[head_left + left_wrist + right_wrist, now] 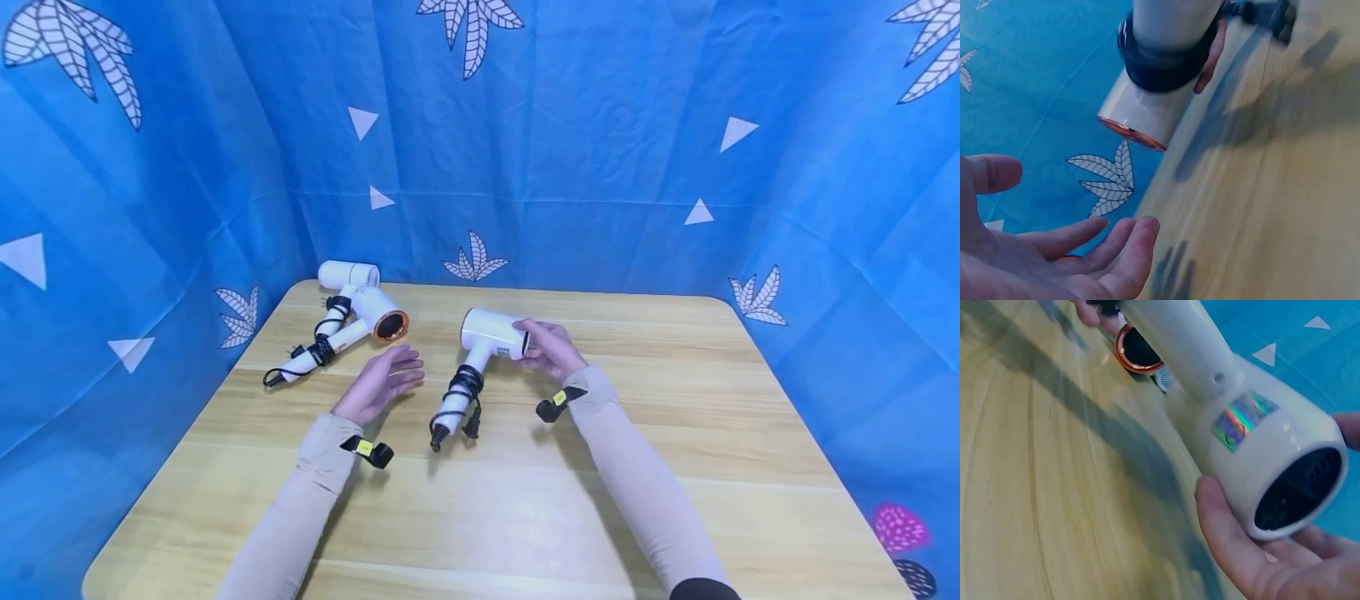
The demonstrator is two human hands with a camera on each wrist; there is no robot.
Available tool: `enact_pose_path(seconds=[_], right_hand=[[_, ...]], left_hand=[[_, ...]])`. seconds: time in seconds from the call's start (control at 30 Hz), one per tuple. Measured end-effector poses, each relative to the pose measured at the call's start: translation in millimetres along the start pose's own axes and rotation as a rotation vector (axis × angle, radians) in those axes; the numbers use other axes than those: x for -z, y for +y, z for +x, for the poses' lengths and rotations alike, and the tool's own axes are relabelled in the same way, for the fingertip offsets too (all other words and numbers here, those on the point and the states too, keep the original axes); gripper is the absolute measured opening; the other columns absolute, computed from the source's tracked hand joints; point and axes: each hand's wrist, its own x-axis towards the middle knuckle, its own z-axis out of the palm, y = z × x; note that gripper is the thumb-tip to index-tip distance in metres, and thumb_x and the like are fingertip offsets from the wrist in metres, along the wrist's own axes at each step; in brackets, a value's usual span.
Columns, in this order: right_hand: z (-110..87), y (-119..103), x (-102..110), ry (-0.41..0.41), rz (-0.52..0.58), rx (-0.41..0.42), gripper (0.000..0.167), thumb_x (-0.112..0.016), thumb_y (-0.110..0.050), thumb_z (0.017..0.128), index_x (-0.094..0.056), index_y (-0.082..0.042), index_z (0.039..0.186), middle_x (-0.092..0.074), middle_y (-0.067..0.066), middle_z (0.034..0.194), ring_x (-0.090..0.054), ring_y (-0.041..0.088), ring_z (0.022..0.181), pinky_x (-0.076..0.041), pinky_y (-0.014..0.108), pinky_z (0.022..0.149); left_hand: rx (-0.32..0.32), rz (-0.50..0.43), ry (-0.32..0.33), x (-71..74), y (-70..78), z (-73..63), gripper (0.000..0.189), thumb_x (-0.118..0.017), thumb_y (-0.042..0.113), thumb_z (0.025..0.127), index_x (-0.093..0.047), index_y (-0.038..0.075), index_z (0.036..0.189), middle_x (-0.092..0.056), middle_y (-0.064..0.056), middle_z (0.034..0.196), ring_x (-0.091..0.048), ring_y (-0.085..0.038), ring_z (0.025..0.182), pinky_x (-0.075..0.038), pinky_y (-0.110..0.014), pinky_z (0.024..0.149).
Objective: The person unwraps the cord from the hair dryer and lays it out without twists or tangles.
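My right hand (551,348) grips a white hair dryer (491,332) by the rear end of its barrel. In the right wrist view, the thumb and fingers wrap round the barrel (1279,440) beside its dark rear opening. A shiny sticker (1244,419) shows near the handle. The dryer's handle points toward me, with its black cord (467,382) wound round it and the plug hanging. Its shadow lies apart from it on the wood. To its left, my left hand (381,383) is held over the table with fingers extended, touching nothing.
Two more white hair dryers lie at the table's back left: one with a copper-rimmed nozzle (371,312) in front, another (347,273) behind it, handles crossing. Both have black cords wound on. The wooden table (525,517) meets a blue patterned curtain (600,150) at the back and sides.
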Motion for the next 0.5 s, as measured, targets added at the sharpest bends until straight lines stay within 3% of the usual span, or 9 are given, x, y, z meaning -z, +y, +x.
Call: enact_pose_path(seconds=[0.13, 0.23, 0.37, 0.5], right_hand=[[-4.7, 0.6, 0.3, -0.1, -0.07, 0.01, 0.052, -0.067, -0.024, 0.096, -0.054, 0.001, 0.139, -0.066, 0.014, 0.117, -0.075, 0.023, 0.085, -0.06, 0.049, 0.099], [-8.0, 0.7, -1.8, -0.172, -0.103, 0.009, 0.052, -0.066, -0.024, 0.097, -0.052, 0.001, 0.14, -0.065, 0.015, 0.121, -0.074, 0.026, 0.092, -0.058, 0.054, 0.102], [-10.7, -0.3, -6.4, -0.24, -0.122, -0.018, 0.057, -0.064, -0.023, 0.096, -0.047, -0.001, 0.147, -0.059, 0.018, 0.131, -0.069, 0.029, 0.102, -0.054, 0.058, 0.106], [-12.6, -2.8, -10.7, -0.298, -0.135, -0.048, 0.062, -0.062, -0.019, 0.096, -0.039, -0.004, 0.152, -0.055, 0.019, 0.136, -0.069, 0.031, 0.101, -0.053, 0.062, 0.105]], left_hand=[[0.038, -0.005, -0.032, -10.7, 2.7, 22.2, 0.067, -0.037, 0.043, 0.112, -0.028, -0.007, 0.157, -0.037, -0.032, 0.16, -0.041, -0.045, 0.148, -0.033, -0.05, 0.128], [0.054, 0.02, -0.06, -20.1, 4.3, 36.0, 0.07, -0.036, 0.048, 0.111, -0.032, -0.006, 0.155, -0.049, -0.029, 0.149, -0.055, -0.038, 0.135, -0.039, -0.047, 0.125], [0.075, 0.076, -0.13, -31.2, 4.8, 49.1, 0.066, -0.039, 0.058, 0.107, -0.048, 0.002, 0.141, -0.065, -0.006, 0.115, -0.065, -0.018, 0.099, -0.053, -0.035, 0.102], [0.121, 0.118, -0.227, -38.3, 4.6, 54.2, 0.053, -0.041, 0.063, 0.105, -0.055, 0.014, 0.123, -0.069, 0.005, 0.091, -0.065, -0.011, 0.077, -0.052, -0.026, 0.076]])
